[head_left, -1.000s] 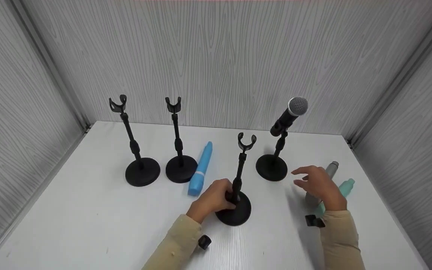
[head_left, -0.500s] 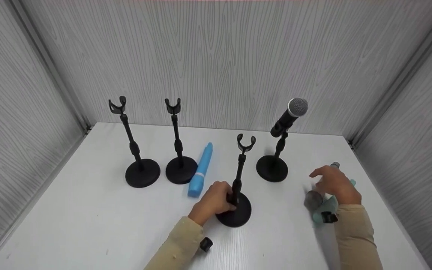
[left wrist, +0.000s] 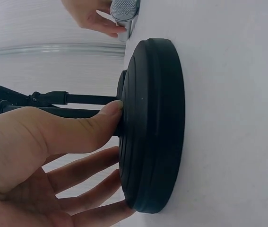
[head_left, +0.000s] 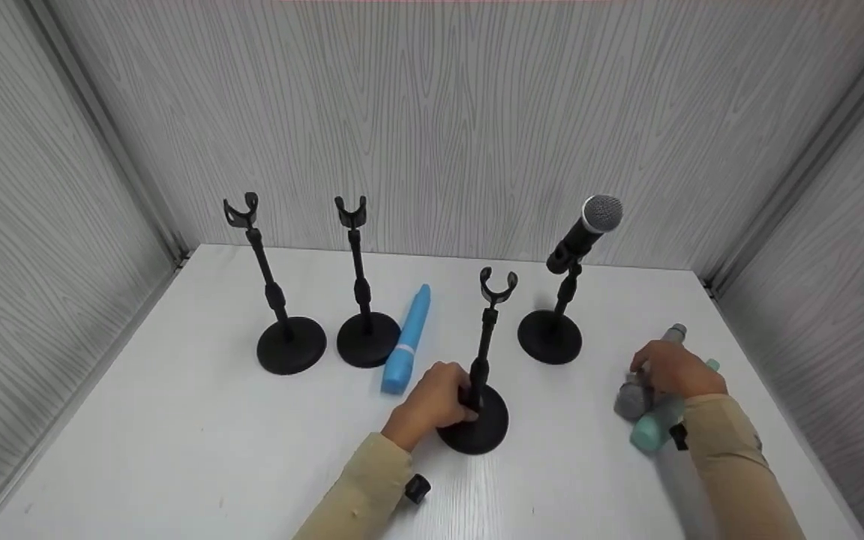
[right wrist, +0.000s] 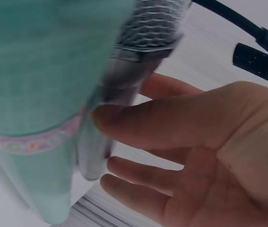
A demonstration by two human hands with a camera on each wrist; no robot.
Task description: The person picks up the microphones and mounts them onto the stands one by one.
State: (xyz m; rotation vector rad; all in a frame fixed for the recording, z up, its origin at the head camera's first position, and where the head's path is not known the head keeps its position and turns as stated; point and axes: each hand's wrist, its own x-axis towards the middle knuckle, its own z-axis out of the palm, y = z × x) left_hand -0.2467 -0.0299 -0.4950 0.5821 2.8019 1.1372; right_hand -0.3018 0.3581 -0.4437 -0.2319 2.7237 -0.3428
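My left hand grips the lower pole of a black microphone stand, thumb and fingers just above its round base. The U-shaped clip on top holds nothing. At the right, my right hand pinches a grey microphone lying on the table. In the right wrist view, the thumb lies across that microphone's body below its mesh head, with a finger behind it. Beside it lies a tapered mint-green stick with a patterned band, partly covered by my right hand and forearm in the head view.
Another stand at the back right bears a black microphone with a silver head. Two bare stands, one far left and one left of centre, stand upright. A blue tapered stick lies against the nearer one's base.
My right hand has moved right and down onto the grey microphone, its fingers closing on it. The left hand keeps its grip on the stand.
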